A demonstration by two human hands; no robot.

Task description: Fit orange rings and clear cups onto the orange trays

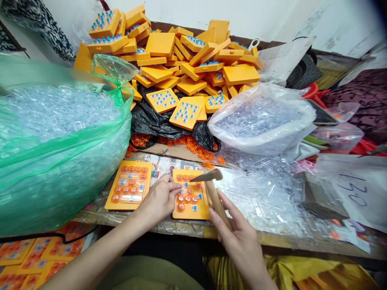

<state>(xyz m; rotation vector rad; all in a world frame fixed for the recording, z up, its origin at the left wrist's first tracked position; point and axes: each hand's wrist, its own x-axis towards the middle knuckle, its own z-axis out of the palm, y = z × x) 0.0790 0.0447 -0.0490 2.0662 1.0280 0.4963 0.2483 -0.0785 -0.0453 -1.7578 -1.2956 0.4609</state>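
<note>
My right hand (240, 233) grips the wooden handle of a hammer (218, 203); its metal head is over the upper right of a yellow-orange plastic panel (184, 214). On that panel are rows of clear-topped orange buttons, with several blue switches bare. The fingers of my left hand (160, 196) are pinched together at the panel's left part, near a bare switch. Whatever they hold, if anything, is too small or hidden to make out. To the left lies a second yellow-orange panel (110, 204), fitted with orange buttons and longer clear caps.
At the back, yellow-orange panels (161, 44) are heaped high. A green bag (60, 169) of clear plastic parts bulges at left; a white bag (260, 137) of them stands right. Orange rings (193, 147) and loose clear pieces (260, 189) litter the bench. Finished-looking panels (39, 253) lie lower left.
</note>
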